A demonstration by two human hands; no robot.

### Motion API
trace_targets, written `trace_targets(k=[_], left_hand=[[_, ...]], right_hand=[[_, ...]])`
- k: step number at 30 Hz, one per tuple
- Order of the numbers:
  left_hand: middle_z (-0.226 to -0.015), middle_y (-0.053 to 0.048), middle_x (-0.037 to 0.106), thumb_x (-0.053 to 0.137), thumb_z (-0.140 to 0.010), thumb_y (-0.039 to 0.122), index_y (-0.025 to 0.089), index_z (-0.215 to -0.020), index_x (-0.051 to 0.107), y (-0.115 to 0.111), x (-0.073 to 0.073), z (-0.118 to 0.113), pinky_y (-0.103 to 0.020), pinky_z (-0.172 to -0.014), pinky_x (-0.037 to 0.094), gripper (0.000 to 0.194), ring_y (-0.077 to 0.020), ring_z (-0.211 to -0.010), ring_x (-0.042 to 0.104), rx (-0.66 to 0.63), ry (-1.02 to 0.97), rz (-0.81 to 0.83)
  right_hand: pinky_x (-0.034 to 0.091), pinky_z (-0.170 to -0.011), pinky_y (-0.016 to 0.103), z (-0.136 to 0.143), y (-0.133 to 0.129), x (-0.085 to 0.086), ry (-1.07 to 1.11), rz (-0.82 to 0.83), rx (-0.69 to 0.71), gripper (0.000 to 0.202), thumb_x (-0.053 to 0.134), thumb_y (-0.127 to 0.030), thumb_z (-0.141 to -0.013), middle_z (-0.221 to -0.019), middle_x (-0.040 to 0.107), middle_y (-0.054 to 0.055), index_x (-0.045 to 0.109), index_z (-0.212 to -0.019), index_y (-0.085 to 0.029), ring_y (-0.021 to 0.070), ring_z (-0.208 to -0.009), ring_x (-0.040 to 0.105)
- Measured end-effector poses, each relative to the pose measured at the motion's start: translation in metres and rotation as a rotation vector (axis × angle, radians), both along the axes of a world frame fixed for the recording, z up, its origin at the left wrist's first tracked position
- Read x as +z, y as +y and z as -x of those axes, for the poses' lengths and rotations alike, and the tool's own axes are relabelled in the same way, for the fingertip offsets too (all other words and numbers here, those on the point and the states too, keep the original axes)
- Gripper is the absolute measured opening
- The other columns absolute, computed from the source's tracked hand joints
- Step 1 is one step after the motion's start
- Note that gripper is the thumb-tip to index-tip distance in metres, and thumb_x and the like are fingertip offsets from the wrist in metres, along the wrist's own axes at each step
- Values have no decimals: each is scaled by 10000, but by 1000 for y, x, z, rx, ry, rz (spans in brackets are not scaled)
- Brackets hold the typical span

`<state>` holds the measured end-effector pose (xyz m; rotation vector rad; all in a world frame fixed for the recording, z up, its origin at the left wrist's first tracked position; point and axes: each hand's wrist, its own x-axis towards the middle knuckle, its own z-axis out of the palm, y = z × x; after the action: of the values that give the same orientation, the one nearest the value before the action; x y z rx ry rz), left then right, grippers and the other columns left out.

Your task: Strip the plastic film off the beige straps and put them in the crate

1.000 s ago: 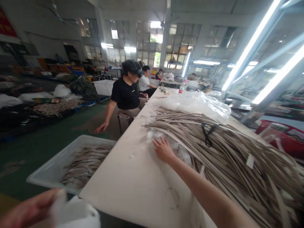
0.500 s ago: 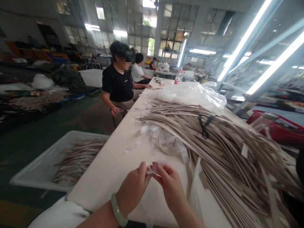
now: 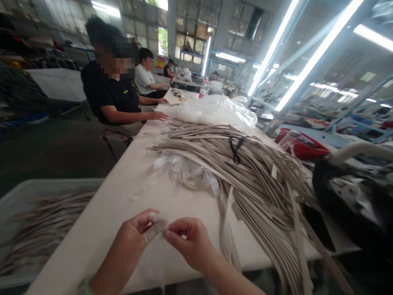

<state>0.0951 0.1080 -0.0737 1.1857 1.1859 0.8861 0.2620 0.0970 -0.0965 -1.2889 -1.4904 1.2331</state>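
Both hands are over the near part of the pale table [image 3: 101, 221]. My left hand [image 3: 130, 235] is closed, pinching a thin, translucent whitish plastic strip [image 3: 160, 221]. Something beige shows just below the strip by the fingers, too blurred to name. At the strip's other side, my right hand [image 3: 192, 241] is closed with thumb and forefinger pinched on its edge. Beyond the hands lies a heap of clear plastic scraps [image 3: 187, 170]. To the right spreads a large bundle of long taupe flat straps [image 3: 245, 176], with a black tie [image 3: 236, 149] across it.
A white bin [image 3: 18, 188] holding similar straps stands low at the left. Crumpled clear plastic sheeting [image 3: 215, 110] and a bottle [image 3: 202, 88] are farther along the table. A co-worker in black [image 3: 110, 94] sits at the left edge. A red container [image 3: 302, 145] is at the right.
The view has turned right and moved closer to the table. My hands have drawn slightly apart, with more of the plastic strip showing between them. The co-worker's near hand has come onto the table.
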Motion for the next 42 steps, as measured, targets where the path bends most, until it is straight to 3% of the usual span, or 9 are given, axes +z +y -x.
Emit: trace_targets(k=[3, 8, 13, 19, 23, 27, 31, 37, 42], left_hand=[[-713, 12, 565, 714, -719, 476, 184, -711, 608, -3, -4, 6, -229, -660, 440, 311, -148, -697, 503, -16, -19, 67], [-631, 36, 422, 734, -678, 513, 175, -630, 519, -6, 0, 7, -207, -574, 386, 403, -114, -607, 393, -52, 27, -9], [-722, -5, 528, 745, -660, 466, 165, -590, 525, -8, 10, -4, -233, -622, 428, 379, -135, -656, 468, -130, -21, -27], [-683, -24, 614, 728, -676, 407, 144, -734, 676, -11, 7, -13, -256, -662, 448, 275, -150, -673, 528, -161, -120, 6], [-705, -20, 629, 713, -702, 371, 132, -785, 692, -11, 6, -12, -231, -649, 428, 254, -133, -677, 531, -158, -158, 34], [-690, -2, 595, 686, -769, 390, 128, -775, 675, -10, 6, -8, -212, -623, 393, 262, -108, -648, 495, -168, -165, 27], [-690, -2, 559, 718, -756, 370, 124, -678, 619, -9, 4, -5, -224, -656, 403, 276, -117, -680, 494, -146, -145, -69], [-663, 12, 534, 798, -669, 373, 124, -637, 576, -9, 6, -3, -217, -629, 414, 335, -107, -646, 495, -137, -194, -26], [-670, 8, 550, 792, -701, 371, 106, -665, 605, -9, 11, -4, -203, -608, 411, 326, -98, -641, 502, -196, -232, -6]], right_hand=[[486, -608, 212, -67, 15, 2, -582, -184, -225, 261, 580, -418, -866, -799, 731, 21, 759, -919, -234, 135, -649, 629], [447, -839, 343, -212, 45, 15, -1035, -176, -575, 267, 466, -116, -829, -968, 682, 193, 720, -909, -105, 245, -901, 621], [415, -704, 314, -261, 43, 14, -1274, -130, -597, 270, 439, -37, -797, -810, 672, 171, 683, -714, -117, 226, -773, 610], [376, -717, 356, -245, 49, 56, -1272, -265, -599, 240, 426, -156, -889, -879, 647, 201, 659, -894, -100, 262, -849, 580], [379, -571, 290, -201, 48, 84, -998, -235, -450, 266, 478, -379, -905, -718, 623, 102, 609, -838, -158, 170, -604, 546], [201, -345, 182, -130, 30, 75, -113, 119, -115, 380, 598, -568, -795, -579, 547, -14, 546, -778, -192, 47, -348, 311], [277, -338, 126, -74, 13, 56, 484, 196, -94, 357, 798, -419, -670, -636, 609, -16, 566, -801, -182, 33, -382, 427], [441, -395, 173, -45, 3, 63, 442, -111, -147, 207, 742, -311, -784, -666, 654, 11, 614, -849, -161, 86, -460, 564], [448, -361, 182, -36, 0, 78, 226, -174, -133, 170, 709, -283, -815, -553, 608, -20, 586, -810, -166, 97, -414, 556]])
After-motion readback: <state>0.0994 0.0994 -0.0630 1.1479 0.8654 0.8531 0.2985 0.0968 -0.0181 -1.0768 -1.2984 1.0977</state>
